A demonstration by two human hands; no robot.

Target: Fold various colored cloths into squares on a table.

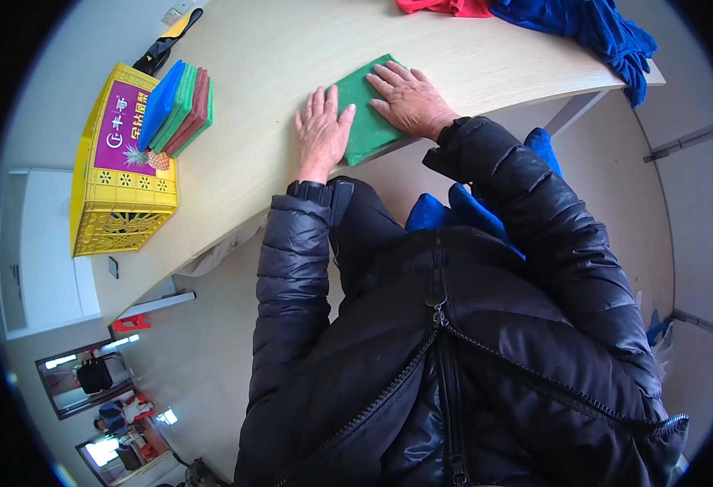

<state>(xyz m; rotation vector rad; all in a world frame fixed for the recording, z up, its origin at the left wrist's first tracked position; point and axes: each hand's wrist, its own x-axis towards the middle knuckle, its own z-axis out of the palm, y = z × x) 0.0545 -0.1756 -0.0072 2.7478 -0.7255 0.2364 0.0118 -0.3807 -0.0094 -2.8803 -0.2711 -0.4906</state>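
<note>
We press both palms, fingers spread flat, left hand (321, 134) and right hand (409, 99), on the folded green cloth (366, 122) at the tabletop (275, 65) edge. It seems best we smooth outward evenly, keeping corners aligned.

A yellow plastic crate (121, 203) with openwork sides stands at the left end of the desk (291, 49), well apart from both hands. Across its top lies a rectangular label (121, 130), magenta with a yellow border, carrying light lettering and a small pineapple picture at one corner. Folded cloths (179, 105) in blue, green and brown-red partly cover the label.
</note>
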